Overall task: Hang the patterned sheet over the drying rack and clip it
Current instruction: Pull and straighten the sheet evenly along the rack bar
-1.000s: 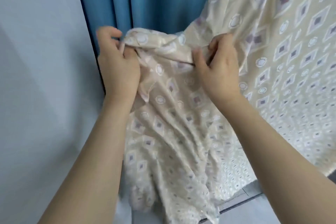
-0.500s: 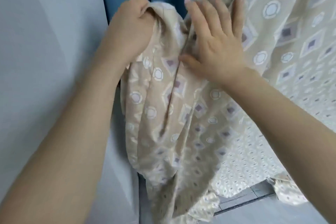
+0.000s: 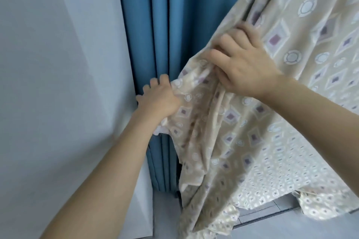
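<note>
Two hands on the sheet [image 3: 229, 134]. Right hand [image 3: 242, 64]: fingers [image 3: 231, 41] curled, pinching a gathered fold of cloth near the sheet's left edge, thumb tucked under w/ fabric bunched below it. Left hand [image 3: 158, 99]: lower & to the left, knuckles bent, fingers curled into the sheet's edge; fingertips hidden behind the cloth, so exact grip can't be told, but fabric puckers right at the palm. Sheet is beige w/ white circles & purple diamonds, hanging from above at upper right, sloping down to the left past both hands, then dropping in loose folds toward the floor [image 3: 291, 225]; lower hem crumpled at bottom right. What it hangs from is out of frame. Behind the hands: blue curtain [image 3: 161, 25] in vertical pleats, touching the sheet's left edge approx. at the left hand. White wall [image 3: 58, 64] fills the left side, beside the curtain. Both forearms bare, reaching up from bottom of view.
</note>
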A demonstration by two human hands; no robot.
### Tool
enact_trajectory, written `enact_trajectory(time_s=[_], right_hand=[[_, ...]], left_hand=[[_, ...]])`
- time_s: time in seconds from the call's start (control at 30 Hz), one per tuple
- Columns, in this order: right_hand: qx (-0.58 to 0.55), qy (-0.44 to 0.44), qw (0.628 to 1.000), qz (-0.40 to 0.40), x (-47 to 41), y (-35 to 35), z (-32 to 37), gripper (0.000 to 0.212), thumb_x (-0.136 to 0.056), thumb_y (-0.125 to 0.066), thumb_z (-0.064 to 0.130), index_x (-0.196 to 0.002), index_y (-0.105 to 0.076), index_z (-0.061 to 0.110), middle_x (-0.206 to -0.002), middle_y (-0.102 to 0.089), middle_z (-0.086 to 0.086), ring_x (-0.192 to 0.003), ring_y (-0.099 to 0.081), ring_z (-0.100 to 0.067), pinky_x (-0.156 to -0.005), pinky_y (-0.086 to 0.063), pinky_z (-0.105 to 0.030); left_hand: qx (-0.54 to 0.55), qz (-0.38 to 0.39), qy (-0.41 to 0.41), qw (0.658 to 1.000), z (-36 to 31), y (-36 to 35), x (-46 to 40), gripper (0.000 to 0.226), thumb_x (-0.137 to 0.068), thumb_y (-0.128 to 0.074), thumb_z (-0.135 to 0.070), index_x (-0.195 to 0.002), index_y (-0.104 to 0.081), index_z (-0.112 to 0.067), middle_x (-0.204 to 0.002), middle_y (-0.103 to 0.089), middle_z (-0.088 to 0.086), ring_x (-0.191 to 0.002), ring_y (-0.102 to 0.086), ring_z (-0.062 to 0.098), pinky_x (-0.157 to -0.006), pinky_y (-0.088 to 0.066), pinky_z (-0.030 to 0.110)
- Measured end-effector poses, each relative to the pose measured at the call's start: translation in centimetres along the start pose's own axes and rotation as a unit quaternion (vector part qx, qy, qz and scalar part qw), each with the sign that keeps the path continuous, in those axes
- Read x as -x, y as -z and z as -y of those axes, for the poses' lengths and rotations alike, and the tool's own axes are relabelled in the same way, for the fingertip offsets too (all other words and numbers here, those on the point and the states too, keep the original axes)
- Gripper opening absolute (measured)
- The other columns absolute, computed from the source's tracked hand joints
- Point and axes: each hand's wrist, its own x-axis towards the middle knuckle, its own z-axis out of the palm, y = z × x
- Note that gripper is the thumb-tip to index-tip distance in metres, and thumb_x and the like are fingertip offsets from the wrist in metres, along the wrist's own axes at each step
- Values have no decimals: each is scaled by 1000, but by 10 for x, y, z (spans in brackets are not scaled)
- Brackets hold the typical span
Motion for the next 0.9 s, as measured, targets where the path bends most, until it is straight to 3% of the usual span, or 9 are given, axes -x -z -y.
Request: enact_trajectory(time_s=[0.1, 0.2, 0.3, 0.37, 0.43, 0.53, 0.63, 0.77, 0.9], right_hand=[[-60, -115, 975, -179, 18, 15, -23, 31, -88, -57, 27, -117, -55, 15, -116, -50, -9, -106, -44, -28, -102, -31, -47], [-148, -381, 877, -251, 32, 22, -50, 40, -91, -57, 42, -112, -49, 9, -109, -40, 2, -104, -45, -22, -93, -40, -44], [-319, -606, 721, -104, 38, 34, -72, 58, -85, -47, 67, -107, -48, 14, -96, -44, 8, -90, -51, -14, -82, -46, -32], [-453, -625, 635, 23, 38, 42, -78, 65, -83, -47, 70, -107, -56, 10, -89, -51, -3, -80, -54, -17, -72, -46, -31], [-494, -582, 643, 58, 42, 46, -85, 50, -87, -50, 60, -88, -58, 11, -76, -54, -8, -66, -55, -21, -64, -47, -36], [-454, -546, 702, 56, 46, 49, -96, 35, -96, -48, 38, -70, -47, 14, -63, -46, -3, -58, -48, -19, -59, -45, -38], [-408, -533, 738, 68, 44, 58, -103, 43, -99, -45, 39, -62, -40, 16, -58, -41, 2, -55, -43, -15, -57, -38, -32], [-328, -507, 793, 77, 36, 74, -114, 50, -100, -42, 44, -59, -36, 16, -54, -40, 4, -51, -40, -14, -54, -31, -30], [-318, -517, 793, 57, 16, 95, -134, 52, -98, -42, 50, -58, -36, 17, -52, -41, 5, -51, -41, -15, -54, -32, -31]], left_hand=[[150, -52, -94, 983, -33, 15, 12, 49, -89, -50, -36, -133, -33, -26, -135, -37, -1, -123, -41, 22, -100, -39, 39], [232, -135, -224, 937, -84, 24, 27, 37, -86, -52, -43, -116, -39, -25, -117, -43, -7, -107, -49, 18, -93, -45, 40], [50, -264, -279, 922, -132, 21, 26, 50, -85, -54, -60, -102, -50, -13, -100, -53, 3, -91, -54, 26, -75, -43, 39], [-38, -288, -259, 921, -149, 18, 19, 51, -90, -48, -61, -86, -52, -10, -82, -55, 6, -76, -55, 30, -61, -37, 36], [-61, -278, -235, 929, -159, 16, 19, 46, -96, -44, -55, -80, -46, -11, -75, -49, 7, -68, -48, 30, -57, -30, 35], [-86, -291, -226, 926, -168, 23, 27, 34, -98, -45, -40, -81, -42, -11, -71, -44, 6, -67, -44, 29, -53, -26, 30], [-122, -301, -214, 921, -176, 40, 30, 31, -96, -50, -24, -71, -36, -12, -61, -35, 0, -51, -34, 21, -47, -18, 26], [-135, -257, -207, 934, -186, 61, 28, 35, -93, -53, -14, -64, -35, -14, -61, -40, 0, -49, -33, 16, -47, -21, 25], [-53, -226, -221, 947, -193, 94, 23, 21, -90, -49, -16, -70, -48, -12, -66, -50, 0, -56, -43, 19, -48, -28, 27]])
